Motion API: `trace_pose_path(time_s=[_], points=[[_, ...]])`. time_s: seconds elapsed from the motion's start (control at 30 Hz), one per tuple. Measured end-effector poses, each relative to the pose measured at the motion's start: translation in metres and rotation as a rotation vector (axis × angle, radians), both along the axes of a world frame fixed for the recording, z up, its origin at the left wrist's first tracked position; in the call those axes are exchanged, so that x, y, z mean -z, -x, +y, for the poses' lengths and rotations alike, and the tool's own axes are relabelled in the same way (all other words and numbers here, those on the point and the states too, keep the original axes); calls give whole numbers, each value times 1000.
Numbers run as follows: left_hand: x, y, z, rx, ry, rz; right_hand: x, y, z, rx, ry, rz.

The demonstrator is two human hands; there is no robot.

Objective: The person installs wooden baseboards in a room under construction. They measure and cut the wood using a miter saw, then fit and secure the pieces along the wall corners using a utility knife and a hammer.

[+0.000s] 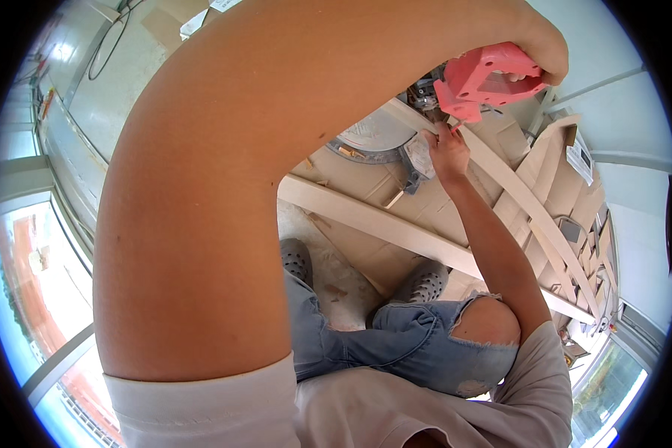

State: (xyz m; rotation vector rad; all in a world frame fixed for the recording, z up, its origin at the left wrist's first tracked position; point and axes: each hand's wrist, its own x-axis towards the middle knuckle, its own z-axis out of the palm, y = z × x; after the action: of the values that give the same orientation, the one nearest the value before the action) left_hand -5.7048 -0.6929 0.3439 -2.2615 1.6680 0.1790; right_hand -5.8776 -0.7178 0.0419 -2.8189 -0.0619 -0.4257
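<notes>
My left arm arches across the top of the view. At its end my left hand (pixel 549 54) is wrapped round the pink-red handle of a mitre saw (pixel 487 75), with fingertips showing through the handle's opening. Below the handle, my right hand (pixel 449 155) lies over a long pale wooden board (pixel 493 166) that runs across the saw. Its fingers are curled beside a small red part of the saw; what they grip, if anything, is hidden. The saw's round grey base (pixel 373 133) shows partly behind my left arm. The blade cannot be seen.
A second long board (pixel 381 218) lies between my shoes (pixel 425 280) and the saw. Cardboard (pixel 433 201) covers the floor, with small wood offcuts (pixel 393 197) on it. More strips and scraps (pixel 590 261) are heaped at the right, near the wall. A cable (pixel 106 56) curls at the upper left.
</notes>
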Motion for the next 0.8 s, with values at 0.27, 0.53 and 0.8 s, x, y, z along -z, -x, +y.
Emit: trace_pose_path(time_s=[0.27,0.53,0.8], points=[[11,-13,20,122,403,107,-8,0,-6,7,-11,40],[-30,35,93,-505,438,1227,-3,0,-13,3,100,46],[10,28,124,-220,549,1370,-4,-1,-11,-17,174,31]])
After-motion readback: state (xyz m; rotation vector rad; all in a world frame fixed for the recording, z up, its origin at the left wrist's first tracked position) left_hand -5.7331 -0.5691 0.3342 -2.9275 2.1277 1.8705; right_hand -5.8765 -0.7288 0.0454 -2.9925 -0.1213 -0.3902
